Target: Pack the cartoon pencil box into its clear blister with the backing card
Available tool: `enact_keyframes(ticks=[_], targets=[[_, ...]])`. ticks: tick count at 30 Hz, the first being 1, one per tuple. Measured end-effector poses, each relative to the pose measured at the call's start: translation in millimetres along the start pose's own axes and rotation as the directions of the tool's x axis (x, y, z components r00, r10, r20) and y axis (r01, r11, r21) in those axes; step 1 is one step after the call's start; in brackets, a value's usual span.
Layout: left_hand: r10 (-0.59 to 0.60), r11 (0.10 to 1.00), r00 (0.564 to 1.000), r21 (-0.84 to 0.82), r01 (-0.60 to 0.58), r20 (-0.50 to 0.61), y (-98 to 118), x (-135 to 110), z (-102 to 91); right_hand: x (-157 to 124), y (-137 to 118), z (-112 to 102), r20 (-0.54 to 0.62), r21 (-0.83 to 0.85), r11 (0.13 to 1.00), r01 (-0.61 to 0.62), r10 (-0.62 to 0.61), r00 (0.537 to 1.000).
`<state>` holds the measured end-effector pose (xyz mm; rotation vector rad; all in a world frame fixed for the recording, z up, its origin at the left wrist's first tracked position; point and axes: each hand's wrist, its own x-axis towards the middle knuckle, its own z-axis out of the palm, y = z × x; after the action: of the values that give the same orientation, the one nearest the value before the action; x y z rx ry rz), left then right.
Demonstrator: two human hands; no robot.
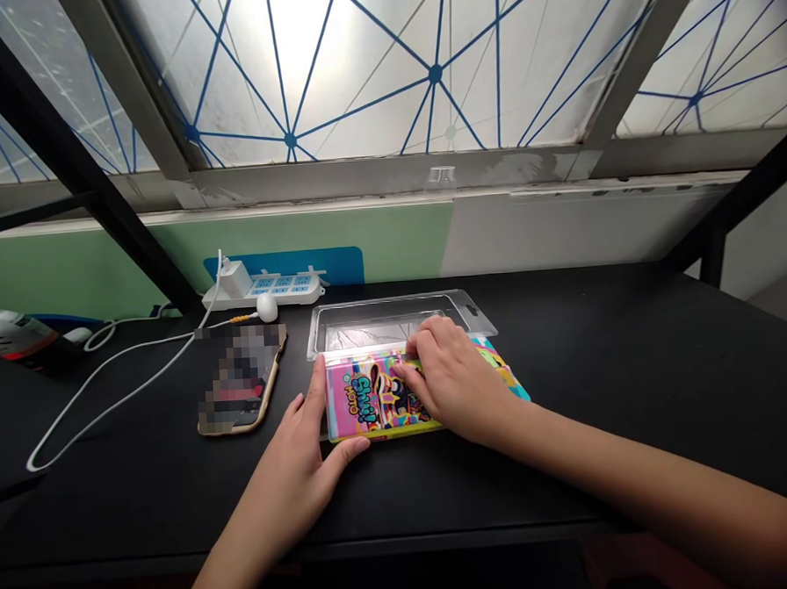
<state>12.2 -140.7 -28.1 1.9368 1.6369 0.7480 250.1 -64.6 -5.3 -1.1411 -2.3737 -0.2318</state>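
A colourful flat pack [354,400] with cartoon print and big lettering lies on the dark desk in front of me. Behind it, an opened clear plastic clamshell lid [381,317] spreads flat, with a hanging tab at its right end. My left hand [312,439] grips the pack's left end, forefinger along the side and thumb on the front edge. Bent fingers of my right hand [457,379] press on the pack's upper middle, near the clear plastic edge; whether they pinch the plastic is hidden. A blue-and-yellow part [503,366] shows beyond the right hand.
A phone [243,381] lies left of the pack. A white cable [115,410] loops from a charger in the power strip [281,290] at the wall. A white bottle [13,336] lies far left. Black slanted frame bars [104,187] stand at both sides.
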Motion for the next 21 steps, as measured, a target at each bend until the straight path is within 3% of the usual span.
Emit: enact_keyframes(ticks=[4, 6, 8, 11, 13, 15, 18, 21], targets=[[-0.003, 0.993, 1.000, -0.116, 0.005, 0.022, -1.3, -2.4, -6.0, -3.4, 0.6, -3.5, -0.225, -0.062, 0.994, 0.090, -0.102, 0.969], [-0.060, 0.980, 0.997, -0.185, 0.067, 0.043, -2.3, -4.3, -11.2, -7.7, 0.0, -11.6, -0.302, -0.086, 0.984, 0.154, -0.173, 0.937], [-0.141, 0.964, 0.988, -0.220, 0.152, 0.064, -2.0, -5.5, -15.7, -15.6, -1.9, -25.4, -0.301, -0.047, 0.969, 0.244, -0.247, 0.921], [-0.173, 0.967, 0.981, -0.172, 0.187, 0.089, 0.3, -5.4, -18.4, -37.4, -2.4, -50.7, -0.142, 0.216, 0.913, 0.346, -0.321, 0.936], [-0.153, 0.982, 0.983, -0.095, 0.163, 0.098, 1.4, -4.7, -17.5, -57.5, 5.0, -62.8, 0.035, 0.402, 0.870, 0.286, -0.326, 0.945], [-0.116, 0.992, 0.988, -0.027, 0.120, 0.105, 1.4, -4.3, -15.5, -79.1, 21.7, -65.8, 0.163, 0.460, 0.874, 0.158, -0.258, 0.952], [-0.030, 0.999, 0.994, 0.033, 0.027, 0.106, 0.4, -4.2, -11.8, -107.0, 56.3, -55.0, 0.211, 0.420, 0.903, -0.091, 0.000, 0.978], [-0.015, 0.999, 0.995, 0.039, 0.011, 0.099, -1.4, -4.9, -8.5, -121.7, 80.9, -40.4, 0.305, 0.340, 0.900, -0.274, 0.171, 0.937]])
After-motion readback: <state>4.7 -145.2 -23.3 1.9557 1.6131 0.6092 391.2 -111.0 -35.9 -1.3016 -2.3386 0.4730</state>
